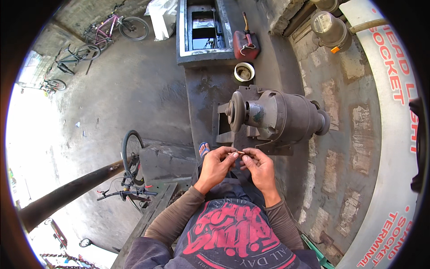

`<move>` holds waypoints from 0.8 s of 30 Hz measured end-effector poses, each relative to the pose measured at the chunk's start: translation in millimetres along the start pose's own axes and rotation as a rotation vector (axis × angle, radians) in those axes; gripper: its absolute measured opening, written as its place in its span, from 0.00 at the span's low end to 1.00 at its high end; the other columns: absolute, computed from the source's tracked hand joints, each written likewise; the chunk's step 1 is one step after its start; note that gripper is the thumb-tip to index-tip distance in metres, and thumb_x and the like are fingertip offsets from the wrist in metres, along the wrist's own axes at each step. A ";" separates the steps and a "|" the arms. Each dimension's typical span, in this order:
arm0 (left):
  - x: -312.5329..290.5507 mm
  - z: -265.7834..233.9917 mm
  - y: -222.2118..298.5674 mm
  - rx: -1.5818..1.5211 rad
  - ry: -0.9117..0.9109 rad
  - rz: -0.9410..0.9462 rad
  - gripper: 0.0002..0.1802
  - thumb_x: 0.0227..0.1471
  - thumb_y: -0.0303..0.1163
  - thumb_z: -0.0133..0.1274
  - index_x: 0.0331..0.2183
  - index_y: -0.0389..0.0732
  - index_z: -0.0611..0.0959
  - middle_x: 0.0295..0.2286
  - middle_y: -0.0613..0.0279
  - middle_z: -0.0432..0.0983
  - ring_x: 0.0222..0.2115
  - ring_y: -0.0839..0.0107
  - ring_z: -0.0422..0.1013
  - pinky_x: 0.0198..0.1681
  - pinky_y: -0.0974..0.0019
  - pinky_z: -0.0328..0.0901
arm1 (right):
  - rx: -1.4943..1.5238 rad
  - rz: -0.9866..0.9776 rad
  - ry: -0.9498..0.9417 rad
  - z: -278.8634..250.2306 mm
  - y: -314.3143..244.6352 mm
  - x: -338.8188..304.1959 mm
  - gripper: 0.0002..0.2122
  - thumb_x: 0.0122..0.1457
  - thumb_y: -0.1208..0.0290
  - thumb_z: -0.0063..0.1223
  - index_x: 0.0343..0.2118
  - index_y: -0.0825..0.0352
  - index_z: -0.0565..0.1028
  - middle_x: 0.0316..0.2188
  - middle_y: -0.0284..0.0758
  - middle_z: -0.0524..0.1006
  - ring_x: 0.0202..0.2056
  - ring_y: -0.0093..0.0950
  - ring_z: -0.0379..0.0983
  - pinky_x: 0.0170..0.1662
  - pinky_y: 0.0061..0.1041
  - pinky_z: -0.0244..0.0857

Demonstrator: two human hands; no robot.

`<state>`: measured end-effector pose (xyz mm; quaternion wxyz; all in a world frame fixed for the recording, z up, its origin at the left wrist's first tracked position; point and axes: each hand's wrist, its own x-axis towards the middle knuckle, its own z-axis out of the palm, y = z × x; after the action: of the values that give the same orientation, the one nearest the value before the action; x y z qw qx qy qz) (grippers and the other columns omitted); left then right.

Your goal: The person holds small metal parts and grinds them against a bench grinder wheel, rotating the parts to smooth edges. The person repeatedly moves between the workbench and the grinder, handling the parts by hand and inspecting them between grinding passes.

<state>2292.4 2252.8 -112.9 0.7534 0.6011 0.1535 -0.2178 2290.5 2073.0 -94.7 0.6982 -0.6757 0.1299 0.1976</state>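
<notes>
Close together in front of my body, both hands pinch a small thin copper-coloured piece, too small to name. My left hand has its thumb and forefinger closed at the piece's left end. At the other end, the thumb and forefinger of my right hand are closed too. Just beyond them stands a bench grinder, a grey motor with a round wheel on its left side. Neither hand touches the grinder. Whether its wheel is turning cannot be told.
Past the grinder are a white bowl, a red jerrycan and a metal-framed basin. A brick wall runs along the right. To the left are a bicycle and a dark pole; more bicycles stand far left.
</notes>
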 end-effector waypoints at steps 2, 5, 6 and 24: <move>8.3 -2.0 2.6 0.016 -0.013 0.008 0.13 0.64 0.32 0.58 0.43 0.31 0.84 0.23 0.67 0.79 0.22 0.83 0.69 0.26 0.74 0.65 | -0.042 -0.011 0.015 -1.0 -1.1 11.7 0.12 0.66 0.73 0.58 0.49 0.74 0.77 0.39 0.34 0.82 0.36 0.20 0.79 0.38 0.22 0.76; 19.6 -3.4 -2.8 -0.042 -0.031 -0.005 0.12 0.64 0.32 0.58 0.43 0.31 0.83 0.24 0.67 0.79 0.23 0.84 0.68 0.26 0.74 0.64 | -0.076 0.020 0.021 -0.5 -7.3 22.4 0.10 0.66 0.74 0.58 0.46 0.74 0.79 0.38 0.35 0.83 0.35 0.19 0.79 0.39 0.21 0.76; 22.1 -3.1 -2.2 -0.068 -0.041 -0.018 0.13 0.64 0.32 0.58 0.43 0.32 0.83 0.24 0.68 0.78 0.23 0.84 0.68 0.26 0.75 0.65 | -0.069 0.023 0.027 0.6 -7.8 25.1 0.10 0.66 0.74 0.58 0.46 0.74 0.79 0.38 0.34 0.83 0.35 0.19 0.79 0.39 0.21 0.76; 52.1 0.2 -21.3 -0.721 -0.122 -0.286 0.12 0.67 0.35 0.55 0.45 0.38 0.82 0.26 0.72 0.75 0.23 0.82 0.68 0.27 0.76 0.64 | -0.123 -0.032 0.076 6.9 -13.8 58.3 0.07 0.66 0.77 0.57 0.43 0.76 0.79 0.33 0.34 0.83 0.32 0.20 0.79 0.37 0.20 0.74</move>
<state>2326.1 2241.2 -156.4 0.8861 0.2563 0.2574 -0.2879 2347.9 2085.6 -108.1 0.6530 -0.7264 0.1332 0.1682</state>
